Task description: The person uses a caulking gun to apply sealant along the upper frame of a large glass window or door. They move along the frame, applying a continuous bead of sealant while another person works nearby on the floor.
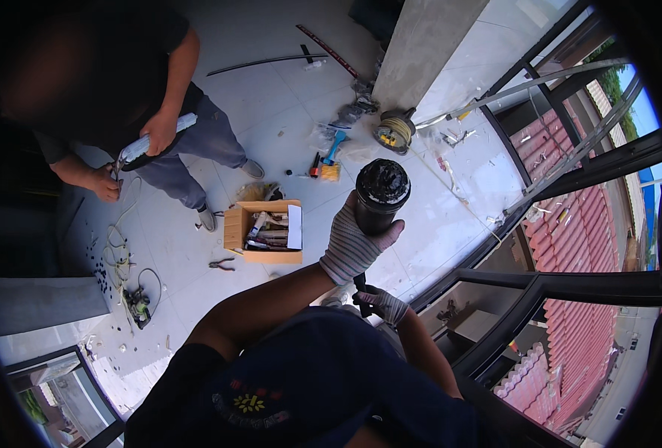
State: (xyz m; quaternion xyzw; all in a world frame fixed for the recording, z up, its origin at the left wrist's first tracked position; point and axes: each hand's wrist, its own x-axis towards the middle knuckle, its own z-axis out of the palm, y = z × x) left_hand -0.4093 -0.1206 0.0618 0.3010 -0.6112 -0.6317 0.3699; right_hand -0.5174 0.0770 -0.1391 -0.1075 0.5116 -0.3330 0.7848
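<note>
Left hand (pixel 355 243) raised around black tube (pixel 380 198)

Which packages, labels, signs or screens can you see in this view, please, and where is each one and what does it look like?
Cardboard box: open, brown, rectangular, on the tiled floor left of the left hand, filled with tubes and a white sheet.
Black cartridge: cylindrical, held upright in the left hand, top smeared black.
Clear plastic wrappers: crumpled on the floor near the pillar.
No signs or screens show.

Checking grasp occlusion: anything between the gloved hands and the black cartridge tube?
Nothing visible. The left hand is wrapped directly around the black tube. The right hand grips a dark part below it; contact there is partly hidden.
</note>
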